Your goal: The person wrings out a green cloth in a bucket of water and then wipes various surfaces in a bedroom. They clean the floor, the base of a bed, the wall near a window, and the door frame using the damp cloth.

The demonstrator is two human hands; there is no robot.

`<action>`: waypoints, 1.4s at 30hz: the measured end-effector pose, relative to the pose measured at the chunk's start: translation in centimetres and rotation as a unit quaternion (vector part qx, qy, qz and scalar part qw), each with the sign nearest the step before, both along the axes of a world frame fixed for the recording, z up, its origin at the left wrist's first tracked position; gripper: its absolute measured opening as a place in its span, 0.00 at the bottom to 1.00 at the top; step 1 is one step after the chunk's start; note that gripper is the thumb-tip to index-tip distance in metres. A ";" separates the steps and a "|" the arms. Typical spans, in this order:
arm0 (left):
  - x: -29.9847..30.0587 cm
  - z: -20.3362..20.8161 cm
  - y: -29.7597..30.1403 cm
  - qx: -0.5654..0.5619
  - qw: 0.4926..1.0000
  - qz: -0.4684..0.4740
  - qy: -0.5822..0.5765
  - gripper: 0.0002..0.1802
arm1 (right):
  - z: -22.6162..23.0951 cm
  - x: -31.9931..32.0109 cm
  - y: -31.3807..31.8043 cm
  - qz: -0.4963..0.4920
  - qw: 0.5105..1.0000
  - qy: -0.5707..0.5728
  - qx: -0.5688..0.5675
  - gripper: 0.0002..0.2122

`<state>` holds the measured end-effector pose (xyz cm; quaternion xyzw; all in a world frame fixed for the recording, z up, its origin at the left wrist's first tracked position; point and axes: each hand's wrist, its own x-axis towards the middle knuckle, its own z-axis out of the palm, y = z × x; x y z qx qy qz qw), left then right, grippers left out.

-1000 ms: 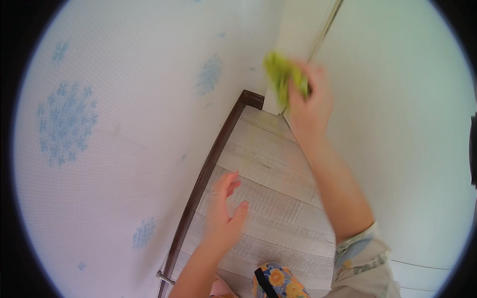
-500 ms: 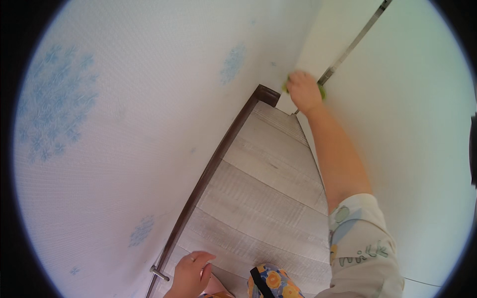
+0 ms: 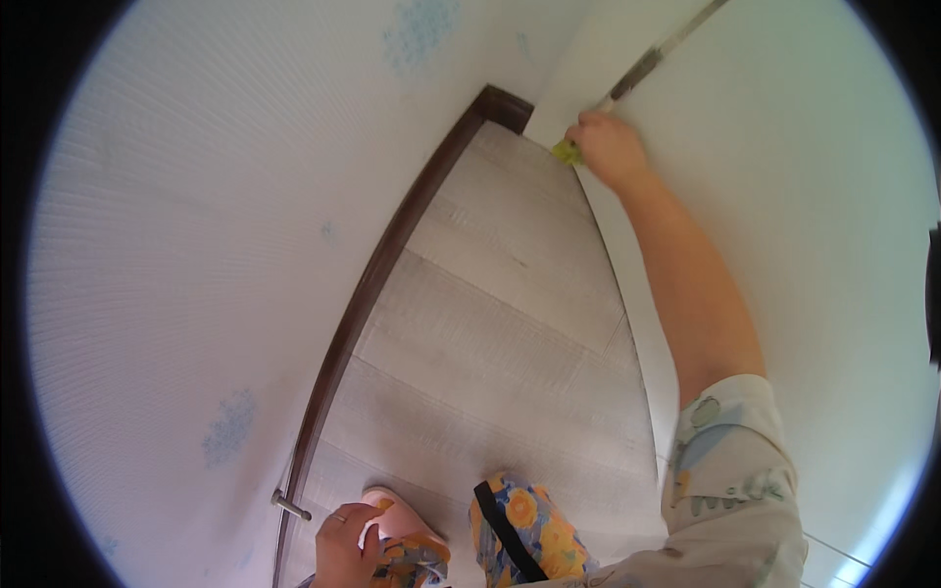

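My right hand (image 3: 612,149) reaches far forward and is closed on a yellow-green cloth (image 3: 566,152). The cloth lies at the lower corner of the white panel (image 3: 667,245), next to the narrow dark gap (image 3: 639,71) that runs along it. Most of the cloth is hidden under my fingers, so its full shape does not show. My left hand (image 3: 345,541) hangs low in front of me, above a pink slipper (image 3: 400,512). Its fingers are loosely curved, with a space between thumb and forefinger, and nothing shows in it.
A white wall with blue flower patches (image 3: 230,426) rises on the left, edged by a dark brown baseboard (image 3: 377,269). Grey-beige plank flooring (image 3: 500,284) narrows toward the far corner. A small metal doorstop (image 3: 291,506) juts out at lower left. Flower-patterned trousers (image 3: 529,519) show below.
My right hand has moved the cloth down to the panel's lower corner near the floor. The view has shifted, and my left hand appears lower and further left.
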<state>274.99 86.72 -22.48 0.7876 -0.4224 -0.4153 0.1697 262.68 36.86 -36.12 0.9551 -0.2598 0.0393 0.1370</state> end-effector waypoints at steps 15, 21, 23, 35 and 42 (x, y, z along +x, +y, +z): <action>2.7 0.6 -4.4 -0.001 0.997 -0.061 -0.055 0.15 | -9.7 -3.7 6.2 -0.117 0.985 0.042 0.122 0.09; 7.3 -4.2 -12.3 -0.106 0.960 -0.237 -0.106 0.15 | -14.0 4.8 -0.2 -0.123 0.988 -0.067 -0.062 0.10; 7.6 -5.5 -13.1 -0.084 0.960 -0.233 -0.132 0.14 | -17.9 5.1 -0.5 -0.110 0.981 -0.070 -0.147 0.10; 8.3 -5.5 -13.1 -0.037 0.980 -0.175 -0.090 0.11 | -17.2 1.3 -0.7 -0.198 0.980 0.033 0.007 0.07; 7.8 -4.5 -13.3 -0.081 0.980 -0.155 -0.099 0.11 | -12.3 5.4 -0.5 -0.225 0.966 -0.086 0.095 0.06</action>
